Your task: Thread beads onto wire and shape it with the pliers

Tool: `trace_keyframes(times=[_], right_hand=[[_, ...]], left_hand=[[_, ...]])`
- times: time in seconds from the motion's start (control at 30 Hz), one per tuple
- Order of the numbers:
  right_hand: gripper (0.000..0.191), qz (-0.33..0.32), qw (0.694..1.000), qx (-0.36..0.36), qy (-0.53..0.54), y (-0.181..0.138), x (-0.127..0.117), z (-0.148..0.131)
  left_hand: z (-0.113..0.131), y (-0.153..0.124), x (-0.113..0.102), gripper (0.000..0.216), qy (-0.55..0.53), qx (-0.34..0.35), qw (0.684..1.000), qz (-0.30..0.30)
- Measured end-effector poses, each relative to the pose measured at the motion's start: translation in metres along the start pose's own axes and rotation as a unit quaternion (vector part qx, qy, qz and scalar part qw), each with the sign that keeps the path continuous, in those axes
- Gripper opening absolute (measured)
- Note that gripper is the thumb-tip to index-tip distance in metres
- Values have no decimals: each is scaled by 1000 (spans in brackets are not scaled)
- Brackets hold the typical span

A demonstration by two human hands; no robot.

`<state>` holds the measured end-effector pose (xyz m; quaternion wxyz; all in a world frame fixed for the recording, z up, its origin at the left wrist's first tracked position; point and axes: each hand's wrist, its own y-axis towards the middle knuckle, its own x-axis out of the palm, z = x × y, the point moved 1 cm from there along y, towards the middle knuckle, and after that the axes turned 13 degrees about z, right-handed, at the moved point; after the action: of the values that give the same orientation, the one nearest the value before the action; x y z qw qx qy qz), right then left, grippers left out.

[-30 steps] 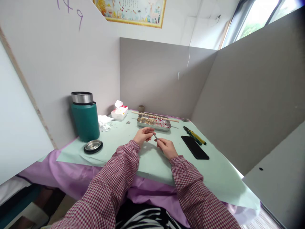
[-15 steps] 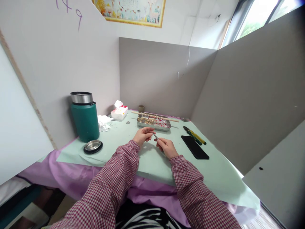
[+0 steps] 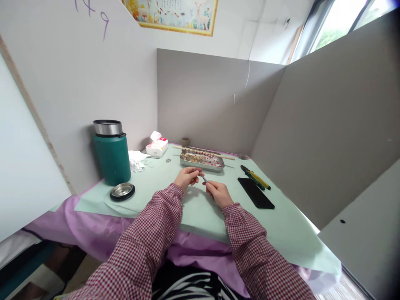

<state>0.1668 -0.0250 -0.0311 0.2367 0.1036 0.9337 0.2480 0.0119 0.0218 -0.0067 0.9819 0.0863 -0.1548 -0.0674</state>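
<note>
So I'm in a corner boxed in by grey partitions [image 3: 212,96], working at a table with a pale green cover [image 3: 150,183]. The thing I'm on is a thin metal tool [image 3: 204,179], just above the cover, right between my hands. My right hand [image 3: 219,194] has it in a narrow pinch, tip angled up and away toward my left hand [image 3: 188,178]. Left fingers are bunched close together by that tip; can't tell if there's something tiny in them, or whether the tip actually touches.

What's changed in the last second? Honestly, next to nothing. Same pose, maybe a tiny shift in the left fingers, so I'd say the work is at the same fiddly spot.

Just beyond my hands is the metal tray [image 3: 203,167] with gold and red bits in it, a wooden stick [image 3: 229,158] lying across it. That near wall is close to my left fingers, so pushing forward is the tight direction. On the right there's a strip of green, then a flat black slab [image 3: 255,193] and the yellow-and-green pliers [image 3: 262,182]. More room left, before the metal lid [image 3: 122,191] and green flask [image 3: 112,160]. Front edge runs under my forearms, purple cloth [image 3: 103,229] hanging below.
</note>
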Motion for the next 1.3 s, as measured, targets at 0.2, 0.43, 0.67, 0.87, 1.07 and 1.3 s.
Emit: trace_keyframes(times=[0.2,0.43,0.67,0.87,1.07,1.3], right_hand=[[34,7,998,-44,-51,-1,0,-6],[31,29,983,-103,-149,0,1,-11],[31,46,978,-105,-176,-1,2,-7],[31,45,983,-98,-148,0,0,-6],[34,33,996,-33,-82,0,-1,-2],[34,24,998,-19,-53,0,-2,-3]], left_hand=[[6,-3,1,26,46,30,998,20],[2,1,1,22,100,65,992,49],[0,2,0,23,136,31,990,34],[-2,2,1,19,129,-3,992,0],[-3,1,0,26,76,-19,997,-15],[-3,1,-1,30,70,-14,997,-5]])
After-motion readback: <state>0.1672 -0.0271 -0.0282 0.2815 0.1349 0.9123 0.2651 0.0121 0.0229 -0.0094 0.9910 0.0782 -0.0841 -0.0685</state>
